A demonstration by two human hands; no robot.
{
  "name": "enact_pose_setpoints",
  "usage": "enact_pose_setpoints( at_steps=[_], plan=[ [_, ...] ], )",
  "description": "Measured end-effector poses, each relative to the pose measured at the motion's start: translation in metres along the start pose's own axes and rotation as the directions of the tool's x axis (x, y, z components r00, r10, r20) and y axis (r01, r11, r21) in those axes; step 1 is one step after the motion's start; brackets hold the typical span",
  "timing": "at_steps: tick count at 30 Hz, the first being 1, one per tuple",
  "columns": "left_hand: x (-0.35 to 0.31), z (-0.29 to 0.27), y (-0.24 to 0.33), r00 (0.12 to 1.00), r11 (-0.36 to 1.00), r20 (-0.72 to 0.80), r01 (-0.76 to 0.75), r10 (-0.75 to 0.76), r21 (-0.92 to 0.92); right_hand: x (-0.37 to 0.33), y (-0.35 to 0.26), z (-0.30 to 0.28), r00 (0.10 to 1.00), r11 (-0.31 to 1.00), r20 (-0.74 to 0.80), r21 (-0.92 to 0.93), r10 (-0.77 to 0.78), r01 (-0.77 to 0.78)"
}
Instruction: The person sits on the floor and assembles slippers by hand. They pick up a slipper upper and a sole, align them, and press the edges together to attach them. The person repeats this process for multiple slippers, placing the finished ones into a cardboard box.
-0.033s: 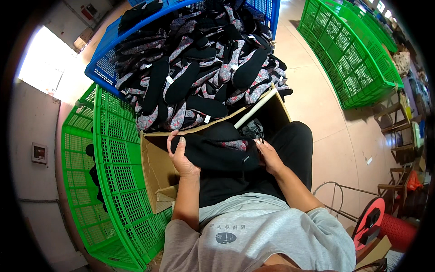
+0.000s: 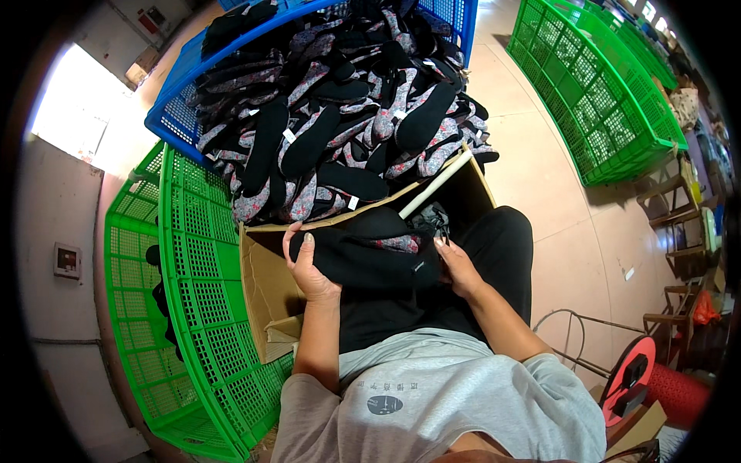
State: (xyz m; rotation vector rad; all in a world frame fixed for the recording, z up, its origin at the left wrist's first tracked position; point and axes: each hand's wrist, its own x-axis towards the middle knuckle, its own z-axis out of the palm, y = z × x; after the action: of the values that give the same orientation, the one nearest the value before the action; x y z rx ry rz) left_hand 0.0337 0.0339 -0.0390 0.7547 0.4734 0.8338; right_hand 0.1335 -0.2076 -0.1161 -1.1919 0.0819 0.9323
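A soft black slipper (image 2: 351, 261) with a flowered lining showing at its opening (image 2: 397, 243) is stretched sideways above my lap. My left hand (image 2: 312, 272) grips its left end, thumb on top and fingers behind. At the other end my right hand (image 2: 459, 270) is closed with thumb and fingers pinched at the slipper's edge. Beyond my hands rises a heap of similar slippers (image 2: 309, 143), black soles and flowered uppers, many with small white tags. An opened cardboard box (image 2: 266, 270) stands between the heap and my knees; a pale tube (image 2: 436, 184) lies across its corner.
A blue crate (image 2: 174, 116) contains the heap. Green mesh crates (image 2: 208, 285) stand close on my left, and another green crate (image 2: 594, 100) is on the floor at far right. A red reel (image 2: 629, 378) and wooden racks (image 2: 675, 247) are to the right.
The slipper's right end has shifted slightly left and sags a little, leaving a small gap near my right fingers. Both hands stay almost in place.
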Motion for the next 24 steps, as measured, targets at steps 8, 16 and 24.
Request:
enact_pose_setpoints(
  at_steps=[8, 16, 24],
  plan=[
    [0.0, -0.012, -0.011, 0.992, 0.993, -0.036, -0.118, 0.119, 0.025, -0.001, 0.001, 0.002, 0.977, 0.992, 0.203, 0.089, 0.066, -0.086],
    [-0.005, -0.019, -0.01, 0.989, 0.988, 0.127, -0.088, 0.072, 0.126, 0.001, 0.002, 0.001, 0.997, 0.984, 0.075, 0.174, 0.022, -0.035],
    [0.004, -0.037, 0.001, 0.856, 0.523, 0.439, -0.514, 0.271, 0.679, 0.007, 0.009, -0.006, 0.997, 0.984, -0.053, 0.168, -0.054, 0.062]
  ],
)
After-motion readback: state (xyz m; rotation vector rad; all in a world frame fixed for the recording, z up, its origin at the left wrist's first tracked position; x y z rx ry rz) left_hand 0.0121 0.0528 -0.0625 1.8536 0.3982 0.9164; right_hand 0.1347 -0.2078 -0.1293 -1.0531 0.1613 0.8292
